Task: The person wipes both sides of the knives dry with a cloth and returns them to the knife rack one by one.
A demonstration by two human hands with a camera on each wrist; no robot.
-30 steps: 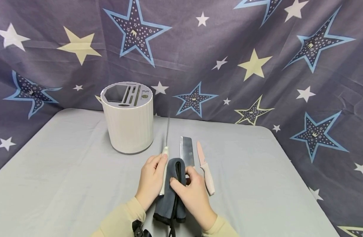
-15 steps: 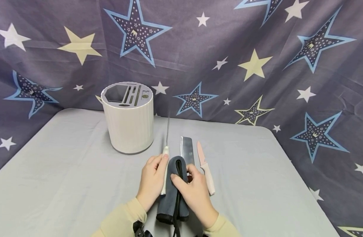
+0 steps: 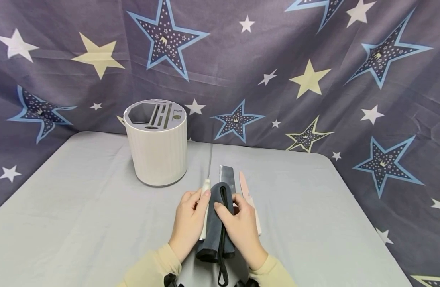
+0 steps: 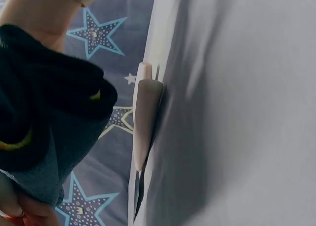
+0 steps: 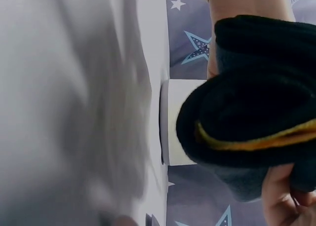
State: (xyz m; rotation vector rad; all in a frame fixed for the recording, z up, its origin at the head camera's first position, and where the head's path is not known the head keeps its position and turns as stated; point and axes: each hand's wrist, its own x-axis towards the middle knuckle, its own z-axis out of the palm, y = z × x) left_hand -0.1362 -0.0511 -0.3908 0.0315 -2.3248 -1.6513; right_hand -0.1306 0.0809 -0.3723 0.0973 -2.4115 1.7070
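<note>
My left hand (image 3: 191, 217) holds a knife (image 3: 204, 225) by its white handle, with the thin blade pointing away from me. Against that handle lies a dark grey folded cloth (image 3: 215, 223) with black edging and a hanging loop. My right hand (image 3: 243, 225) grips the cloth from its right side, thumb on top. Whether left fingers also hold the cloth is hidden. Beyond the cloth a cleaver (image 3: 228, 177) lies on the table, partly covered. Right of it lies a knife with a pink blade (image 3: 244, 186) and pale handle, partly behind my right hand.
A white ribbed knife holder (image 3: 157, 157) with slots in its grey top stands at the back left of the grey-covered table (image 3: 80, 207). Behind the table hangs a purple-grey star-patterned curtain (image 3: 220, 79).
Both hands have shifted slightly right, carrying the white-handled knife and the cloth. The cloth has moved a little away from me and now covers more of the cleaver; its loop hangs more visibly.
</note>
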